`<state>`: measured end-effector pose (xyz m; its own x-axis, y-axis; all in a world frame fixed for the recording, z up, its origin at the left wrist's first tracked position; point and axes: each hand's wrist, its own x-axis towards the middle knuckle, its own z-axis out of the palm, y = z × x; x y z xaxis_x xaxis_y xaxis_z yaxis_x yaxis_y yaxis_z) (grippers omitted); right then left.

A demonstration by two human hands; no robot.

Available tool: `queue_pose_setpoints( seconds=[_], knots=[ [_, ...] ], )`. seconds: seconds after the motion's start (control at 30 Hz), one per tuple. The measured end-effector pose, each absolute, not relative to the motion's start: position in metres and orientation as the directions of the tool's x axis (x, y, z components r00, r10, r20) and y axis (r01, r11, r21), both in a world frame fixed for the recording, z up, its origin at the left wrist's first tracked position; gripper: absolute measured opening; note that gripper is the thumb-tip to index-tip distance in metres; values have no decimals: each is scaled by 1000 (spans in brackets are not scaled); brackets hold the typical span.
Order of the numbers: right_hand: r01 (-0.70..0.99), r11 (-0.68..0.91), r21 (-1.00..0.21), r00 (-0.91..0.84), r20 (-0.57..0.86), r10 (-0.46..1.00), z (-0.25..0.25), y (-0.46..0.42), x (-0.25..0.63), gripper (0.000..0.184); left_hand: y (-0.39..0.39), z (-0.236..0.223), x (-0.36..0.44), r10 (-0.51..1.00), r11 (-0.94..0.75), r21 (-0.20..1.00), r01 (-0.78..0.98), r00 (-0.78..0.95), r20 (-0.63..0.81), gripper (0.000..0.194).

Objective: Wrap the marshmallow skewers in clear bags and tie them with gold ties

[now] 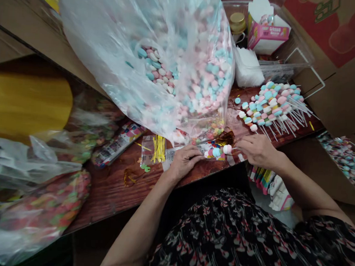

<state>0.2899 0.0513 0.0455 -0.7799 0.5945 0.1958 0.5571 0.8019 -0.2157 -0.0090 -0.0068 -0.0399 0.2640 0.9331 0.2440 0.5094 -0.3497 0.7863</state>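
Note:
My left hand (pixel 184 162) pinches a small printed cellophane sleeve (pixel 212 151) at the table's front edge. My right hand (pixel 258 151) holds the end of a stick carrying pastel candy pieces (pixel 216 151), whose tip lies inside or against the sleeve. Farther back, a heap of pink, blue and white candy skewers (pixel 271 104) lies on the reddish wood-grain table (pixel 109 193). A large clear plastic bag of matching candies (pixel 181 69) slumps behind my hands. A bundle of gold twist ties (pixel 158 150) lies left of my left hand.
Bulging bags of colourful sweets (pixel 42 207) crowd the left side. A pink box (pixel 268 36), a gold-lidded jar (pixel 238 23) and a white packet (pixel 248 67) stand at the back. Cardboard boxes (pixel 340 90) border the right, with bagged skewers (pixel 345 157) in one.

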Motion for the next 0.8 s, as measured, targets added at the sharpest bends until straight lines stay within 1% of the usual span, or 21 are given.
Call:
queue_pose_setpoints(
  seconds=[0.07, 0.13, 0.17, 0.2, 0.27, 0.3, 0.33, 0.4, 0.47, 0.53, 0.63, 0.73, 0.8],
  knots=[
    [516, 837, -181, -816, 192, 545, 43, 49, 289, 18, -7, -40, -10, 929, -360, 788, 500, 271, 253, 18],
    [505, 847, -168, -822, 206, 531, 43, 48, 290, 19, -8, -40, -10, 927, -366, 784, 502, 273, 258, 16],
    [507, 846, -167, -818, 217, 533, 44, 48, 291, 19, -8, -40, -10, 925, -373, 771, 517, 276, 262, 21],
    [508, 845, -165, -815, 227, 534, 45, 48, 292, 20, -8, -39, -9, 919, -387, 748, 540, 287, 269, 31],
    [499, 852, -160, -817, 243, 523, 46, 48, 293, 19, -7, -36, -5, 897, -439, 666, 603, 341, 282, 50],
    [490, 857, -161, -819, 252, 515, 46, 48, 292, 19, -6, -35, -3, 883, -467, 610, 640, 377, 280, 52],
    [480, 862, -164, -820, 263, 507, 45, 48, 292, 20, -5, -33, 0, 870, -490, 552, 675, 411, 272, 51],
    [471, 866, -168, -815, 292, 500, 43, 46, 290, 21, -2, -28, 4, 857, -516, 449, 729, 443, 264, 40],
    [478, 866, -149, -803, 326, 499, 41, 44, 289, 22, -1, -22, 6, 848, -530, 398, 748, 456, 272, 28],
    [496, 862, -103, -787, 366, 496, 41, 42, 289, 23, -2, -14, 8, 836, -548, 405, 731, 479, 267, 22],
    [510, 860, -23, -781, 407, 474, 47, 38, 289, 21, -7, 0, 11, 848, -520, 475, 710, 497, 186, 18],
    [490, 870, 52, -797, 431, 423, 58, 35, 287, 21, -12, 10, 17, 891, -391, 600, 698, 450, 57, 9],
    [452, 888, 91, -812, 455, 367, 63, 34, 285, 22, -13, 12, 21, 907, -299, 676, 673, 421, -18, 15]
  ],
)
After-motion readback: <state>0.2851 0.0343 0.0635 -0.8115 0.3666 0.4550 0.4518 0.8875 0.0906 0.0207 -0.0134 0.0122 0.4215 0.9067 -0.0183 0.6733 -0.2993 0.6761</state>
